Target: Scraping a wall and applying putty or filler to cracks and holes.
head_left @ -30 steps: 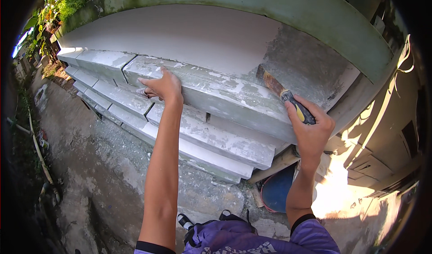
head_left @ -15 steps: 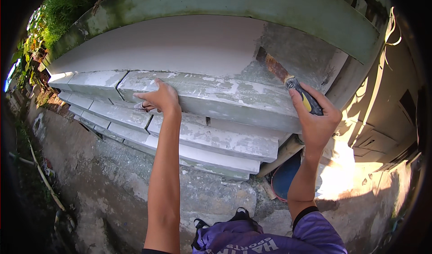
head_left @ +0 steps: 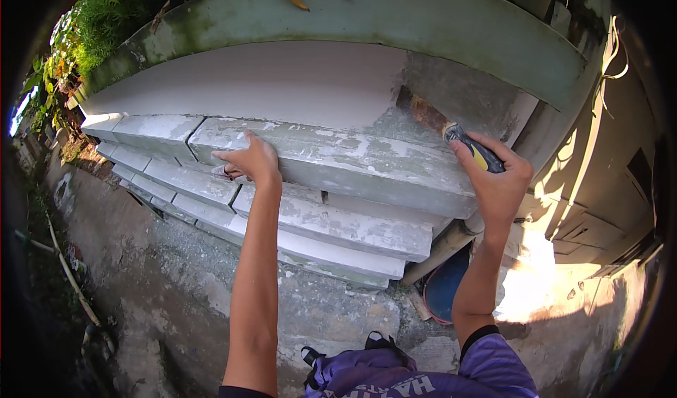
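My right hand [head_left: 499,176] is wrapped round the dark and yellow handle of a putty knife [head_left: 438,124]. Its rusty blade points up and left, with the tip on the wall panel [head_left: 282,81], at the border between its white part and a bare grey patch [head_left: 451,88]. Farther left, my left hand [head_left: 252,162] grips the front edge of the top ledge [head_left: 338,148]. Its thumb lies over the top and the other fingers curl at the front face, partly hidden. Patchy, flaking white coating covers the ledge.
More stepped ledges [head_left: 338,225] lie below. A curved green concrete band [head_left: 338,21] overhangs the panel. Near my right forearm are a pipe [head_left: 434,257] and a dark blue bucket [head_left: 446,289]. Plants [head_left: 99,38] grow at the far left; rough concrete floor [head_left: 183,278] spreads beneath.
The whole view has shifted slightly, with the panel sitting lower in it. The blade's tip is slightly nearer the white part. Both hands keep their holds.
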`<state>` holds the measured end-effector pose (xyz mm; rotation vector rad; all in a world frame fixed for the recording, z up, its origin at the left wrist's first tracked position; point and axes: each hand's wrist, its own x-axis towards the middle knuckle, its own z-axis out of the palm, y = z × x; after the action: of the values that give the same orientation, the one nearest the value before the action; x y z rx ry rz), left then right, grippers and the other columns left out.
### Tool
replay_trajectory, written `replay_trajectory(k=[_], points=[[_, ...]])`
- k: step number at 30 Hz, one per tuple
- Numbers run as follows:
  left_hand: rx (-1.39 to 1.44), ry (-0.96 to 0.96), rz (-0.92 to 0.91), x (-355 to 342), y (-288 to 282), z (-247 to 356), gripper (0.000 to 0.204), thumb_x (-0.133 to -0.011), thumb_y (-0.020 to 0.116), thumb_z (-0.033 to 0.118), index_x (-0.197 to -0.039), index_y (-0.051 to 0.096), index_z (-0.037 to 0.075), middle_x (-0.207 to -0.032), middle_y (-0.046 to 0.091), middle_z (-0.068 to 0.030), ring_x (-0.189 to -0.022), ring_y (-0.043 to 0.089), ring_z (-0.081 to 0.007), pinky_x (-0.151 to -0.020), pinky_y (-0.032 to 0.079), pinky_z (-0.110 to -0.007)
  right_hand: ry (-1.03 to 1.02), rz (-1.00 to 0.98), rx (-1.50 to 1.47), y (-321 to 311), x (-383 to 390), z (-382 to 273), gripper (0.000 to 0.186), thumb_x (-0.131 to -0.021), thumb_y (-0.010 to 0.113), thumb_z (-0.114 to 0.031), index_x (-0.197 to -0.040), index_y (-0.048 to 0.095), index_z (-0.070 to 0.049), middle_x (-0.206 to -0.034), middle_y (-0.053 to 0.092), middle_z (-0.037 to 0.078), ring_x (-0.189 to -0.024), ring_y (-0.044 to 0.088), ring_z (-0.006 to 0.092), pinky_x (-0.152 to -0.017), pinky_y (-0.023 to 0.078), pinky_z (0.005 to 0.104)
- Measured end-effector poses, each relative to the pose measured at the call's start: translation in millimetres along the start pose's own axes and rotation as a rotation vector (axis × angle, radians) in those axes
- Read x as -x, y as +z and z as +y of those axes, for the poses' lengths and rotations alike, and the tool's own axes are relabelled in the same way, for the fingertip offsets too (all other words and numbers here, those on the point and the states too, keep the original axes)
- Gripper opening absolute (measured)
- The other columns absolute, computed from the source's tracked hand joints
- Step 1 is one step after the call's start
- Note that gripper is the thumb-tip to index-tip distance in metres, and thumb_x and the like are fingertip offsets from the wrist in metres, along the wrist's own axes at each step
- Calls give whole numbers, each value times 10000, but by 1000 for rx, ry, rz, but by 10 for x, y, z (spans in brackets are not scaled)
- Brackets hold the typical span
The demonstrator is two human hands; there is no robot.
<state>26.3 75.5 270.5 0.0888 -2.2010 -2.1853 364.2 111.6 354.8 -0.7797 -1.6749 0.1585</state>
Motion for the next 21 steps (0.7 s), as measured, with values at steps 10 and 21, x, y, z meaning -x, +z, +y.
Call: replay_trajectory(k=[10, 21], points=[[19, -4, 17, 6, -13, -19, 979, -933, 629, 295, -1525, -94, 3, -1505, -11, -432, -1449, -16, -509, -1190, 60, -522, 5, -37, -39, -43, 27, 34, 253, -736, 845, -172, -894, 758, 4, -740, 726, 112, -640, 667, 105, -632, 520, 234], [5, 6, -21, 10, -2, -27, 976, -934, 618, 287, -1521, -105, -4, -1506, -30, -436, -1447, -42, -517, -1186, 52, -525, 100, -11, -79, -145, 67, 95, 280, -732, 852, -200, -894, 755, 7, -670, 695, 100, -594, 641, 99, -590, 498, 228]])
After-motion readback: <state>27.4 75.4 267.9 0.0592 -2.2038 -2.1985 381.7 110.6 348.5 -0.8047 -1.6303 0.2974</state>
